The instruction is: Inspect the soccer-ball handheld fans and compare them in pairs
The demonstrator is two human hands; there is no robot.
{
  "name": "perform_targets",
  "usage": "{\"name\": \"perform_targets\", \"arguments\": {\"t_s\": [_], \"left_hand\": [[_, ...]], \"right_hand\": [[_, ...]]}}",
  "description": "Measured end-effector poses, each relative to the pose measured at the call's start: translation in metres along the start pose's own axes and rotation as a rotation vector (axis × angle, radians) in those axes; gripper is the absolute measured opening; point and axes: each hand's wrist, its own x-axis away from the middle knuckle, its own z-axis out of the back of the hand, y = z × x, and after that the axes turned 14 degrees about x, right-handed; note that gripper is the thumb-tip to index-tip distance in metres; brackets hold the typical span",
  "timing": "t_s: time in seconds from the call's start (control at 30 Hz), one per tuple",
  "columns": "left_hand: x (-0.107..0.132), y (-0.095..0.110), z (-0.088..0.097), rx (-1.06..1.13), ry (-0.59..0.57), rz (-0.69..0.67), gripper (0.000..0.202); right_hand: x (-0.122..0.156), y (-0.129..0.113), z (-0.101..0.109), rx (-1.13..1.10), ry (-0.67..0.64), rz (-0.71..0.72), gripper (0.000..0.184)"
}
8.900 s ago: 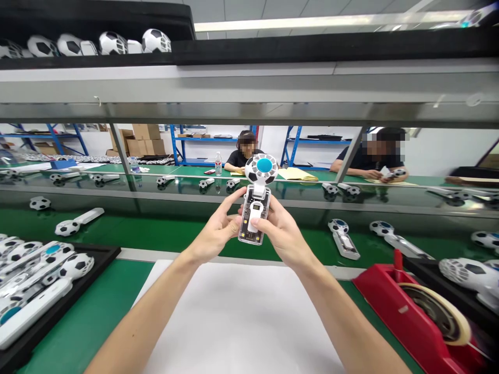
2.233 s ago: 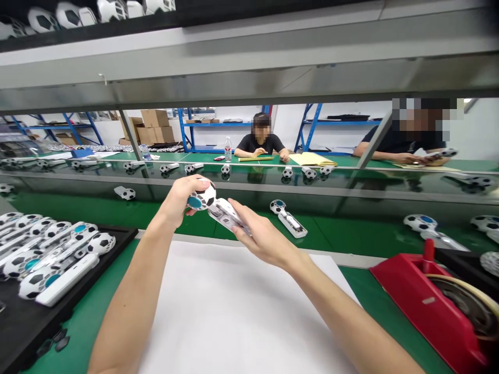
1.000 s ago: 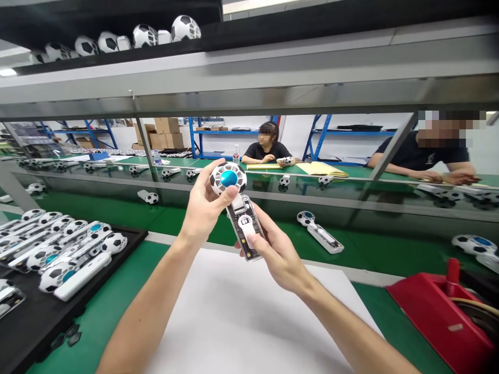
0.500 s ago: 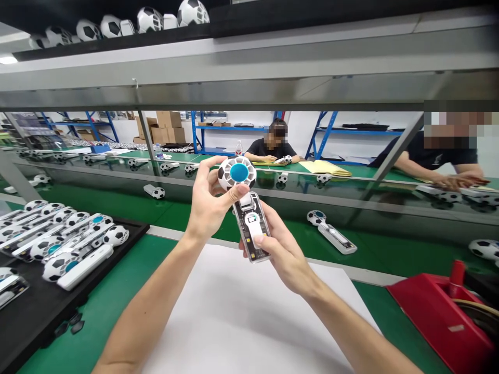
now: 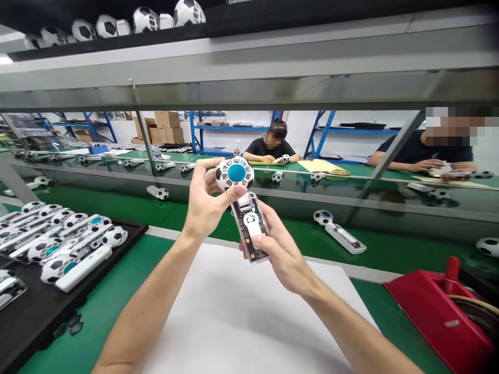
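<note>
- A person's left hand point(image 5: 205, 205) grips the round head of a football-patterned device point(image 5: 245, 201), fingers curled behind it and thumb across the lower edge, just below a blue disc point(image 5: 236, 172).
- The right hand point(image 5: 284, 254) clasps the same device by its clear handle point(image 5: 239, 228), thumb pressed on the white piece point(image 5: 253, 226) at the front, fingers wrapped behind; dark circuitry shows through the casing.
- The device, held up in both hands and slightly tilted, is in the air above the far edge of a white sheet point(image 5: 241, 311) spread on a green counter point(image 5: 144, 265).
- To the left, a black tray point(image 5: 41, 306) carries rows of similar ball-headed devices point(image 5: 83, 267), some showing blue discs; small black pieces point(image 5: 76, 327) lie just beside it.
- To the right stands a red tape dispenser point(image 5: 432, 311), its roll partly in view.
- Beyond the sheet, another device point(image 5: 345, 239) lies on a green surface point(image 5: 195, 218), its handle angled toward the right.
- Overhead, black-and-white ball heads point(image 5: 146, 19) line a shelf point(image 5: 234, 62).
- Across the way, one co-worker point(image 5: 257, 148) in a dark top bends over a device near yellow paper point(image 5: 323, 167) and a bottle point(image 5: 237, 148); a second co-worker point(image 5: 405, 150) sits farther right.
</note>
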Motion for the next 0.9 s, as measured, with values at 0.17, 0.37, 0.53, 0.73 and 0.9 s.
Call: {"name": "perform_targets", "arguments": {"t_s": [0.17, 0.37, 0.53, 0.73, 0.9], "left_hand": [[0.004, -0.001, -0.005, -0.035, -0.025, -0.039, 0.058], [0.01, -0.005, -0.012, -0.144, -0.071, -0.02, 0.055], [0.011, -0.002, -0.012, -0.175, -0.124, -0.002, 0.056], [0.012, 0.006, -0.012, -0.113, -0.314, 0.07, 0.041], [-0.001, 0.012, 0.006, -0.202, -0.094, -0.074, 0.04]], "right_hand": [[-0.002, 0.0, 0.0, -0.044, -0.002, -0.054, 0.047], [-0.003, 0.004, 0.002, -0.102, -0.032, -0.127, 0.036], [-0.004, 0.001, 0.0, -0.336, -0.11, -0.206, 0.038], [-0.005, -0.01, 0.0, -0.309, -0.064, -0.238, 0.024], [0.025, -0.048, 0.035, 0.076, 0.265, 0.038, 0.036]]}}
